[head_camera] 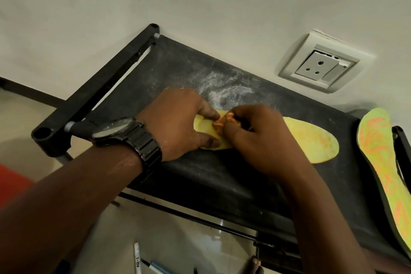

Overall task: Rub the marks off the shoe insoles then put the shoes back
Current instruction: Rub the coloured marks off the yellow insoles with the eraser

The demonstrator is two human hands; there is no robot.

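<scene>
A pale yellow insole (311, 142) lies flat on the black top shelf (200, 176) of a rack. My left hand (178, 122), with a black watch on its wrist, presses straight fingers down on the insole's left end. My right hand (255, 138) pinches a small orange eraser lump (224, 121) against the insole just beside the left fingers. A second insole (384, 171), green-yellow with orange streaks, lies at the shelf's right edge and hangs partly over it.
White dust covers the shelf (222, 89) behind my hands. A wall socket (320, 66) sits on the white wall at the right. Pens (138, 258) lie on the tiled floor below. Something red (11, 182) shows at the left edge.
</scene>
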